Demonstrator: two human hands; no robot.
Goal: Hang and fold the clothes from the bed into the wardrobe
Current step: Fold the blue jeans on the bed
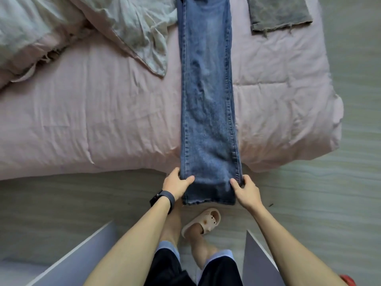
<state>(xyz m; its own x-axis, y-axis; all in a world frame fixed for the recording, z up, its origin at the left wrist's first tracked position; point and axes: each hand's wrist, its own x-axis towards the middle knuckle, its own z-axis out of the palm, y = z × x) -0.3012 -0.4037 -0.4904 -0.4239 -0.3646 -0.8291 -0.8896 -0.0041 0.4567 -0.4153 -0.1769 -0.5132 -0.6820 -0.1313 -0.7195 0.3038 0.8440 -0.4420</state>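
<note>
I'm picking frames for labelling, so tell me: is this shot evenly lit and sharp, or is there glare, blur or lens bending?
Head view: the light is soft and even, with no glare. The jeans are sharp enough to show seams and stitching. The near edge of the bed bows from the wide-angle lens, and the left forearm looks stretched toward the bottom.

Jeans waist and grey garment cut off above.

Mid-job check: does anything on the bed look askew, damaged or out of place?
The jeans lie straight, left hand and right hand gripping the leg end past the bed edge. The grey garment at top right has a frayed hem with loose threads; pale fabric lies crumpled top left.
</note>
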